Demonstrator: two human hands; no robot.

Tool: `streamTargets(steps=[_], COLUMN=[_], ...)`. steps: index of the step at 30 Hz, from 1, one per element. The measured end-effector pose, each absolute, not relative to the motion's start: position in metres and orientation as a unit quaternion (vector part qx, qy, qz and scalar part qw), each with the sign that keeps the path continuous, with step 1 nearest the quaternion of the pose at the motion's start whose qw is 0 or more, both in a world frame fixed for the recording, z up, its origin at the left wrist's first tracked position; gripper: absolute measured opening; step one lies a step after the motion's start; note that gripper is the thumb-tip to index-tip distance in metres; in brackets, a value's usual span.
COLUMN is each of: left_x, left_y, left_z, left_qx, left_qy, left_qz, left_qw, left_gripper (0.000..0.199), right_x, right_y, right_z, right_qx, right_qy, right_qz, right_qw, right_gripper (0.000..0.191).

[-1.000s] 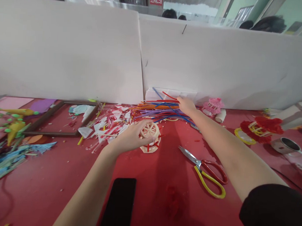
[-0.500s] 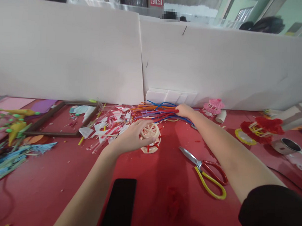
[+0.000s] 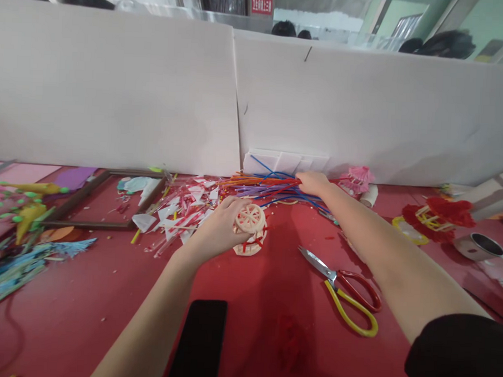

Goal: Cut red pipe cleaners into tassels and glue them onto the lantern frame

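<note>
My left hand [image 3: 220,226] is wrapped round the left side of a small pale lantern-like frame [image 3: 250,219] with a spoked round top and red strips between its tiers. Farther back, my right hand [image 3: 312,183] is closed at the right part of a bundle of coloured pipe cleaners [image 3: 255,183], orange, purple, blue and red. Red stems show at its fingertips. Scissors [image 3: 335,278] with one red and one yellow handle lie partly open on the red table, below my right forearm.
A black phone [image 3: 201,342] lies near the front edge. Plastic wrappers and scraps [image 3: 192,202] and a dark frame [image 3: 95,224] are at the left. A red lantern [image 3: 437,216] and metal mug [image 3: 478,246] stand right. White panels [image 3: 155,95] rise behind.
My right hand has shifted slightly right, and a blue stem in the bundle now sticks up higher. The top of the pale frame leans a little differently under my left hand.
</note>
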State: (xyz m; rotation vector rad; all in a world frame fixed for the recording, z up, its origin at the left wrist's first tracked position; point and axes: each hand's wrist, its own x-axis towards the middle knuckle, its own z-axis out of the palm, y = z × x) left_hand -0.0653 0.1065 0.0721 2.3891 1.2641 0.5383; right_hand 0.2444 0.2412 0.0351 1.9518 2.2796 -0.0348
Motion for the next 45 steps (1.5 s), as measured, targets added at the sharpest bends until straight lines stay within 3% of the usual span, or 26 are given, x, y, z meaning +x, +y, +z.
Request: streamTargets(steps=[8,14,20,24,26,28,31,34,37,39,42,45], left_x=[-0.056,-0.05,-0.049,-0.047,-0.04,-0.028,-0.004,0.015,0.018,0.01,-0.009,-0.022], left_y=[0.109,0.116,0.139,0.129,0.111,0.09,0.065,0.051,0.046,0.048,0.053,0.053], left_z=[0.057,0.05,0.045,0.054,0.064,0.073,0.079,0.077,0.075,0.076,0.076,0.07], left_qx=[0.83,0.812,0.819,0.808,0.791,0.767,0.637,0.514,0.404,0.329,0.267,0.219], left_qy=[0.477,0.49,0.475,0.491,0.482,0.433,0.399,0.405,0.394,0.367,0.357,0.337], left_qz=[0.244,0.269,0.275,0.287,0.347,0.399,0.411,0.383,0.393,0.439,0.407,0.3], left_qw=[0.153,0.168,0.168,0.155,0.15,0.255,0.517,0.652,0.726,0.751,0.797,0.865], left_gripper=[0.056,0.056,0.055,0.078,0.063,0.045,0.044,0.034,0.019,0.021,0.025,0.029], right_x=[0.256,0.255,0.241,0.228,0.218,0.203,0.171,0.14,0.13,0.138,0.155,0.162], right_y=[0.237,0.226,0.199,0.151,0.122,0.093,0.056,0.027,-0.003,-0.029,-0.07,-0.094], right_z=[0.065,0.084,0.108,0.12,0.12,0.116,0.102,0.084,0.062,0.041,0.002,-0.034], right_qx=[0.712,0.727,0.693,0.606,0.565,0.529,0.399,0.362,0.401,0.468,0.518,0.454], right_qy=[0.7,0.669,0.629,0.598,0.58,0.552,0.386,0.328,0.391,0.529,0.734,0.853], right_qz=[0.043,-0.01,-0.191,-0.39,-0.462,-0.528,-0.752,-0.819,-0.742,-0.585,-0.288,-0.12], right_qw=[-0.041,-0.155,-0.295,-0.349,-0.362,-0.368,-0.355,-0.3,-0.367,-0.398,-0.332,-0.228], right_gripper=[0.037,0.034,0.028,0.03,0.03,0.028,0.023,0.031,0.031,0.031,0.053,0.079])
